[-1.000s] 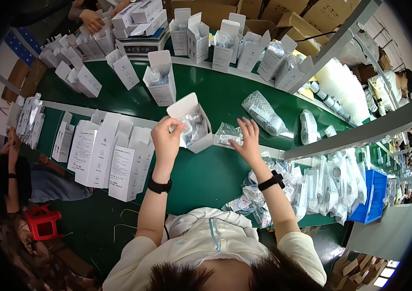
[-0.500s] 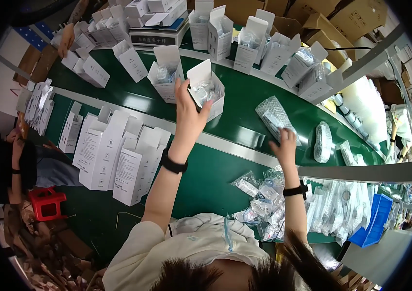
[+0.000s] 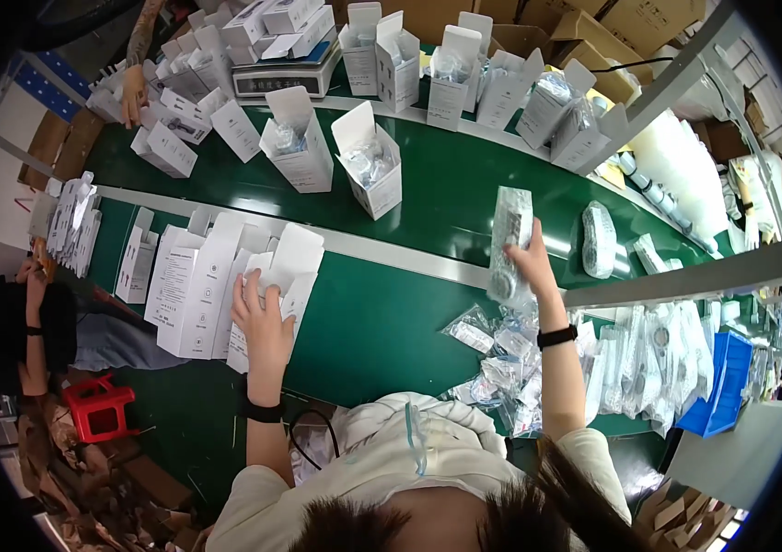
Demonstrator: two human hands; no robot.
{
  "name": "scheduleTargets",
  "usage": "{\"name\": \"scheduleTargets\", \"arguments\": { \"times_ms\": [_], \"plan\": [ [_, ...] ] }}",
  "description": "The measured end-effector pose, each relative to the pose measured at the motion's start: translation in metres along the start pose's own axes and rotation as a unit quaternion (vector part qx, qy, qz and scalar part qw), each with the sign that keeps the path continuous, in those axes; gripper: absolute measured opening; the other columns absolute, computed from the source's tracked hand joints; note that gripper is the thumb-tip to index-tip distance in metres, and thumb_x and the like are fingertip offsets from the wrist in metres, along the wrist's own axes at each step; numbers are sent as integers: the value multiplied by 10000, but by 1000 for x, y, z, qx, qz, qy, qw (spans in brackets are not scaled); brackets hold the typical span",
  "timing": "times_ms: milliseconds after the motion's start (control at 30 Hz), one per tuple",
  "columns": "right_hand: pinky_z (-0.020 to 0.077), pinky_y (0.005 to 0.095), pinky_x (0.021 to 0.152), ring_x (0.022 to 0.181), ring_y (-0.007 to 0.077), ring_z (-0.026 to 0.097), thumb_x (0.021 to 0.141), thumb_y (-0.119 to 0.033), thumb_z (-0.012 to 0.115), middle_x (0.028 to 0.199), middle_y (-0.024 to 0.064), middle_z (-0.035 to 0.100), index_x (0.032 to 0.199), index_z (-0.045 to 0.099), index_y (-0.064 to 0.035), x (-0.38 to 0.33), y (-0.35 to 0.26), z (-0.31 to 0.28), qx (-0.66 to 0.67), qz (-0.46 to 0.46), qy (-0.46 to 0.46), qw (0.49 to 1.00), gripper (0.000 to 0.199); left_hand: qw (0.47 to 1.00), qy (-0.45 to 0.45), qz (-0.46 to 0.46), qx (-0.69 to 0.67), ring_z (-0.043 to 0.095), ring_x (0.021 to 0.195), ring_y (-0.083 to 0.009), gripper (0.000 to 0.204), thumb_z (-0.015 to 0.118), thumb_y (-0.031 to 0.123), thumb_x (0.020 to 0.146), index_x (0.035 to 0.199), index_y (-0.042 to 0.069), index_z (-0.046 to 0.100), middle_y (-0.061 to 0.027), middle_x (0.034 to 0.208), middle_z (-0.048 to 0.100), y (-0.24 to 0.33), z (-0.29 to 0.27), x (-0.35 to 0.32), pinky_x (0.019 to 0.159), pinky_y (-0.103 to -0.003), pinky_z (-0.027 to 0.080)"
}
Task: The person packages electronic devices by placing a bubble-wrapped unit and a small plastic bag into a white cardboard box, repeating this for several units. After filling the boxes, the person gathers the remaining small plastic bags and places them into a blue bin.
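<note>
My left hand is on a white open-topped box at the right end of the front row, fingers over its upper edge and thumb on its right side. In my right hand is a long bubble-wrapped package, held tilted upright above the green table; what is inside cannot be made out. Farther off, an open white box with clear-bagged contents stands beside another filled open box. More white boxes stand to the left of my left hand.
Small bagged parts lie in a pile near my right forearm. Bubble-wrapped pieces and a blue bin are on the right. A metal rail crosses there. Filled boxes line the back. Another person's hand is at the far left.
My left hand has left the far filled box and come down left to the front row of boxes. My right hand has lifted the bubble-wrapped package off the table and brought it nearer.
</note>
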State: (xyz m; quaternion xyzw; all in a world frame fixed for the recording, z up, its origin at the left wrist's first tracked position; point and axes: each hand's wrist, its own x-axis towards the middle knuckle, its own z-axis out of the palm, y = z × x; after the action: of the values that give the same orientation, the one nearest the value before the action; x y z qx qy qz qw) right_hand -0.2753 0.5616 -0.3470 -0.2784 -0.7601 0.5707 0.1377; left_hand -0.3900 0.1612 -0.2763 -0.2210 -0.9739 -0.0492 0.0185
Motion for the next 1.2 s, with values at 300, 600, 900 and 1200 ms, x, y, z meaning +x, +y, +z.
{"name": "scheduleTargets", "arguments": {
  "times_ms": [300, 600, 900, 1200],
  "plan": [
    [462, 364, 844, 1001, 233, 535, 725, -11, 558, 1111, 115, 505, 1295, 265, -100, -136, -37, 59, 492, 100, 7, 865, 647, 906, 63, 226, -353, 270, 1196, -375, 668, 783, 99, 534, 1114, 97, 452, -200, 1381, 164, 137, 18, -34, 939, -498, 291],
    [442, 403, 882, 1013, 253, 530, 776, -69, 598, 1135, 133, 503, 1294, 282, -100, -157, -28, 48, 541, 95, 16, 836, 608, 784, -246, 263, -506, 316, 1197, -304, 743, 704, 64, 605, 1238, 107, 318, -145, 1356, 223, 111, 9, -14, 973, -385, 303],
    [434, 393, 879, 958, 267, 550, 812, -194, 600, 1026, 122, 560, 1160, 454, -38, -147, -26, -5, 654, 35, 60, 753, 409, 721, -195, 221, -627, 410, 1113, -300, 727, 742, 89, 592, 1190, 104, 329, -149, 1223, 357, 115, 36, -23, 935, -359, 346],
    [414, 356, 848, 1020, 228, 472, 775, -207, 655, 1117, 103, 463, 1222, 332, -52, -123, -124, 56, 384, -55, 300, 872, 573, 851, -14, 226, -473, 378, 1122, -388, 680, 757, 86, 582, 1075, 41, 292, -221, 1193, 373, 139, 23, -38, 904, -419, 362]
  ]
}}
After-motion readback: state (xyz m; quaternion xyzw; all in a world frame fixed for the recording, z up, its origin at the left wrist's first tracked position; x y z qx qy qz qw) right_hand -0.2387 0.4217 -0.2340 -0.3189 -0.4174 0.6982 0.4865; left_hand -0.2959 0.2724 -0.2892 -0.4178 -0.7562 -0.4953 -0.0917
